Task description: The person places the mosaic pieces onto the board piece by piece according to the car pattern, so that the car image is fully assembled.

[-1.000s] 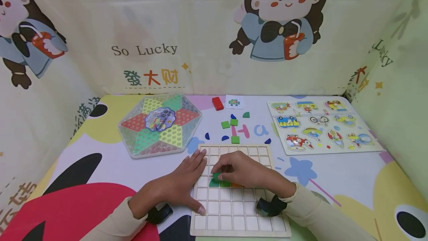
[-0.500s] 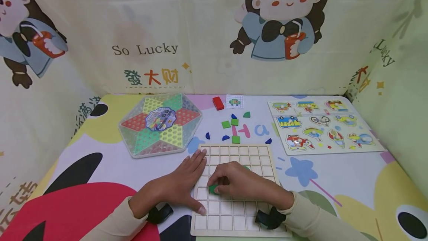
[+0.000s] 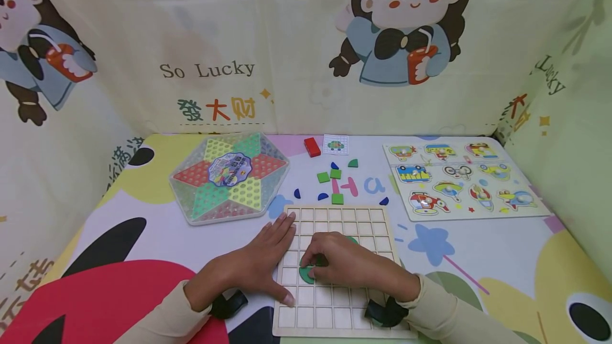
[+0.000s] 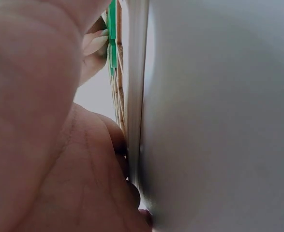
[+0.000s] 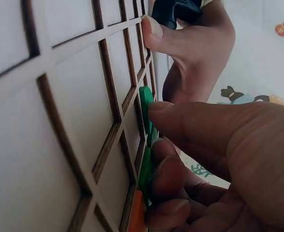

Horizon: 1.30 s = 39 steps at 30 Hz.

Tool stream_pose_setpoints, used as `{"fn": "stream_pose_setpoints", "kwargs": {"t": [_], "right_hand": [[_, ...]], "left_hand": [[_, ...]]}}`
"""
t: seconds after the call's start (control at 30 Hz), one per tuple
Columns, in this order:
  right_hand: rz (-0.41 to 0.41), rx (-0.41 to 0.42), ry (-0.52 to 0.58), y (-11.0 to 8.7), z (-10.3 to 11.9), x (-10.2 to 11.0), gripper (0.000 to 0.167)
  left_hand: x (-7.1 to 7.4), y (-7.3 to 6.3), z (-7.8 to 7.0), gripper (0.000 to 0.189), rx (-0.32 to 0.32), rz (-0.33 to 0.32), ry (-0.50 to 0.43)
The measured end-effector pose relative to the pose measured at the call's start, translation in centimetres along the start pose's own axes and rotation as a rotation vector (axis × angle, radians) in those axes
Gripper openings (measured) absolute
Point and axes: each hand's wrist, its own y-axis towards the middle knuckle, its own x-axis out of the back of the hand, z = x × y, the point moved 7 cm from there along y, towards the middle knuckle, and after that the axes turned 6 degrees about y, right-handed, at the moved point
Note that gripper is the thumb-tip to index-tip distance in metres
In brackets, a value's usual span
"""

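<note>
A wooden grid board (image 3: 330,332) lies in front of me. My left hand (image 3: 260,256) rests along its left side with fingers spread and thumb over the near left cells. Over the middle, my right hand (image 3: 339,259) pinches a green quarter-circle tile (image 3: 306,275) at a cell near the left side. In the right wrist view the thumb touches that green tile (image 5: 144,108), which stands slightly proud of the grid. Beside it are another green tile (image 5: 144,171) and an orange tile (image 5: 138,212), partly hidden by fingers. One more green tile (image 3: 353,239) peeks out behind the hand.
Beyond the board lie loose green squares (image 3: 337,199), a green quarter-circle (image 3: 353,163) and several blue half-circles (image 3: 323,196). Farther back are a red block (image 3: 312,147) and a pattern card (image 3: 336,145). A Chinese checkers set (image 3: 229,179) stands left, a vehicle puzzle board (image 3: 464,179) right.
My right hand has shifted toward me, bringing the green quarter-circle tile from over the tile row to the cell on its near side. My left hand has stayed put.
</note>
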Motion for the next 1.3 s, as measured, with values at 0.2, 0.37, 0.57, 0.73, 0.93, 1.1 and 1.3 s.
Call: {"fn": "stream_pose_setpoints", "kwargs": {"t": [0.2, 0.37, 0.57, 0.73, 0.93, 1.1, 1.3], "right_hand": [[-0.002, -0.015, -0.008, 0.0, 0.0, 0.1, 0.010], [-0.007, -0.030, 0.012, -0.1, -0.2, 0.5, 0.009], [-0.090, -0.038, 0.020, 0.0, -1.2, 2.1, 0.009], [-0.162, -0.053, 0.036, 0.2, -2.5, 3.5, 0.007], [-0.231, -0.091, 0.045, 0.3, -4.2, 5.1, 0.008], [-0.295, -0.135, 0.052, 0.3, -5.7, 6.6, 0.008], [-0.356, -0.186, 0.081, 0.0, -7.3, 8.3, 0.009]], "left_hand": [[0.0, 0.0, 0.0, 0.127, 0.004, 0.003, 0.000], [0.0, 0.0, 0.0, 0.127, 0.008, 0.011, 0.002], [-0.1, 0.0, 0.0, 0.127, 0.012, 0.010, -0.003], [-0.1, 0.0, 0.1, 0.126, 0.019, 0.009, -0.012], [-0.2, -0.1, 0.1, 0.126, 0.016, 0.006, -0.013], [-0.2, -0.1, 0.0, 0.126, 0.010, -0.001, -0.015], [-0.2, -0.1, 0.0, 0.126, 0.000, -0.004, -0.009]]}}
